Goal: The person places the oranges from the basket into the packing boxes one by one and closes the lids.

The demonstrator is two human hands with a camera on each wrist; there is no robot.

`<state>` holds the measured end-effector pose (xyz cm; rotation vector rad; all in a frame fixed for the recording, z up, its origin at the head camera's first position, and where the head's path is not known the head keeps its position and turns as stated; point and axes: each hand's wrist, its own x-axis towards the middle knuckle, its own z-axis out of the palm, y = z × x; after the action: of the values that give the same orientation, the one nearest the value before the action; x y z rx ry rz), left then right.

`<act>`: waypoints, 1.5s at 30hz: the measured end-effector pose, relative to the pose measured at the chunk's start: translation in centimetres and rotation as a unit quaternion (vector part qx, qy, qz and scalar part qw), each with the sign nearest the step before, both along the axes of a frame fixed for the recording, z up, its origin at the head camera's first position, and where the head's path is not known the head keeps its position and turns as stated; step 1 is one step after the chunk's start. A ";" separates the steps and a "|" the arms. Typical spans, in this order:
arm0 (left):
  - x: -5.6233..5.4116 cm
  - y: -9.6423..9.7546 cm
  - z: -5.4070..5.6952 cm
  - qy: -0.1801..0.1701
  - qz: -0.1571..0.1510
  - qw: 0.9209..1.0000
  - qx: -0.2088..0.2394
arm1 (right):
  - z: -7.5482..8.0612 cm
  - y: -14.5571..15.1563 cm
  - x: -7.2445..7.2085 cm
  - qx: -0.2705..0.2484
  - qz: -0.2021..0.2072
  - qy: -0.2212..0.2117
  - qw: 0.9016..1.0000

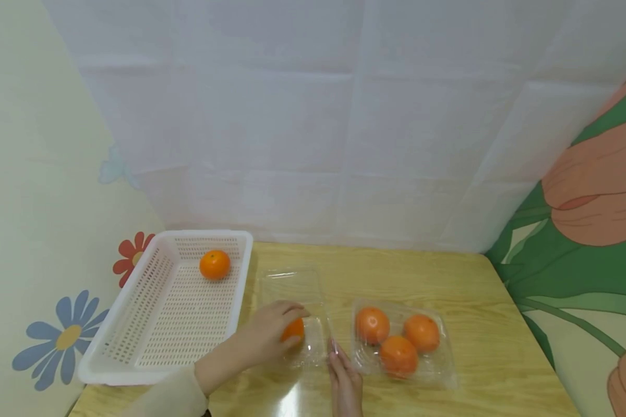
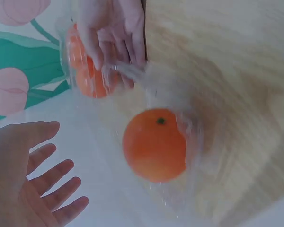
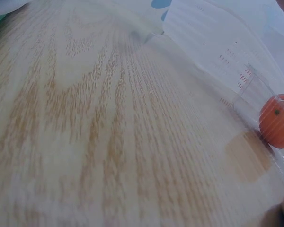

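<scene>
An orange with a small green stem mark lies in a clear plastic clamshell box, whose lid is folded back towards the wall. My left hand is over the box's left side and partly covers the orange in the head view. In the left wrist view its fingers are spread, apart from the fruit. At the box's right edge is my right hand, its straight fingers touching the clear plastic. Only a dark, blurred bit of that hand shows in the right wrist view.
To the left stands a white perforated basket with one orange in its far corner. A second clear box with three oranges is to the right on the wooden table. A white sheet hangs behind.
</scene>
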<state>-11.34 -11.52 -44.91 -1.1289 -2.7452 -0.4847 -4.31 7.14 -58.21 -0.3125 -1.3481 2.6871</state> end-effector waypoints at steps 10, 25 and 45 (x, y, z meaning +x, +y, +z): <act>-1.2 -3.3 2.9 0.002 0.025 0.999 -0.039 | 0.2 0.0 0.1 0.010 -0.001 -0.026 1.000; -4.3 -7.9 4.3 0.058 0.037 0.998 -0.015 | 0.2 0.0 0.0 0.006 0.002 -0.020 1.000; -10.2 -13.1 3.1 -0.124 0.205 0.967 0.085 | 0.2 0.1 0.2 0.002 0.004 0.017 1.000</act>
<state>-21.50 -24.65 -41.83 -0.4647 -2.9612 -0.8260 -4.12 7.26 -57.98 -0.2600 -1.3479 2.6820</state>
